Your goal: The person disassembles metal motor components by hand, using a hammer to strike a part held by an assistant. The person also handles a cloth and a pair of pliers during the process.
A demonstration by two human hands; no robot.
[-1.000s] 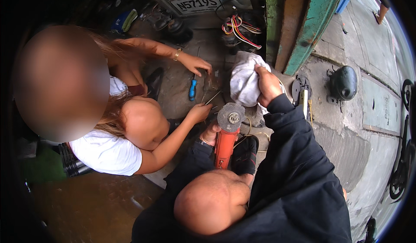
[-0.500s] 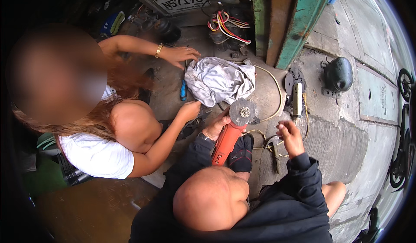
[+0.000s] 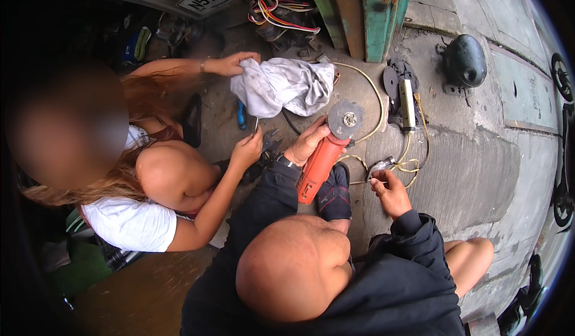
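Observation:
My left hand (image 3: pixel 307 142) grips a red angle grinder (image 3: pixel 320 167) with a grey disc (image 3: pixel 346 119) at its upper end. The grinder stands tilted above my sandalled foot (image 3: pixel 333 199). My right hand (image 3: pixel 392 194) is off to the right, its fingers curled and thumb pressed to them; whatever is in them, if anything, is too small to make out. Just beyond these fingertips shows a metal hammer head (image 3: pixel 381 167) on the ground. At the left, a co-worker's hand (image 3: pixel 236 64) holds a grey cloth (image 3: pixel 293 84), and their other hand (image 3: pixel 246 150) holds a thin metal rod below it.
A blue-handled tool (image 3: pixel 241 115) lies left of the cloth. A pale corded power tool (image 3: pixel 407 105) rests near a green post (image 3: pixel 386 18). Farther right is a black rounded compressor (image 3: pixel 465 60). Cord (image 3: pixel 381 99) loops over the concrete. Coloured wires (image 3: pixel 278 15) lie at the back.
The co-worker has grasped the cloth's left end and lifted it. My right hand has moved slightly left, toward the hammer. The whole view has shifted, with the ground things now higher in it.

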